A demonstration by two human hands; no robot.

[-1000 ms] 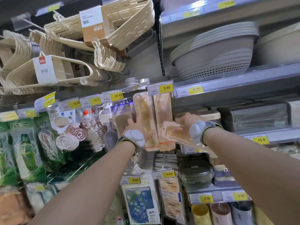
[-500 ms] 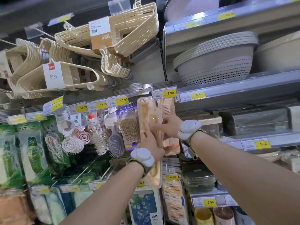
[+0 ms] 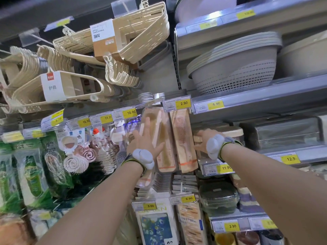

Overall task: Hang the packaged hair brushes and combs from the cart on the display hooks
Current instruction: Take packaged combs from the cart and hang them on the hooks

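Observation:
Two clear packages with beige combs hang side by side under the 2.90 price tag: a wide-toothed one (image 3: 163, 138) and a fine-toothed one (image 3: 182, 138). My left hand (image 3: 143, 140) lies with straight, spread fingers flat against the front clear package (image 3: 147, 179) on the left hook, whose lower end shows below my wrist. My right hand (image 3: 205, 141) hovers just right of the fine-toothed comb package, fingers loosely bent, with nothing visible in it. A packaged oval hair brush (image 3: 130, 137) hangs partly hidden behind my left hand. The cart is out of view.
Spiral scalp brushes (image 3: 76, 162) and other hung items fill the hooks to the left. Bundles of beige clothes hangers (image 3: 58, 89) hang above. Shelves at right hold colanders (image 3: 233, 73) and lidded containers (image 3: 230, 133). More packaged goods (image 3: 155, 227) hang below.
The right hand carried a comb package up to the hook, let go and drew back to the right. The left hand slid up flat onto the hanging packages.

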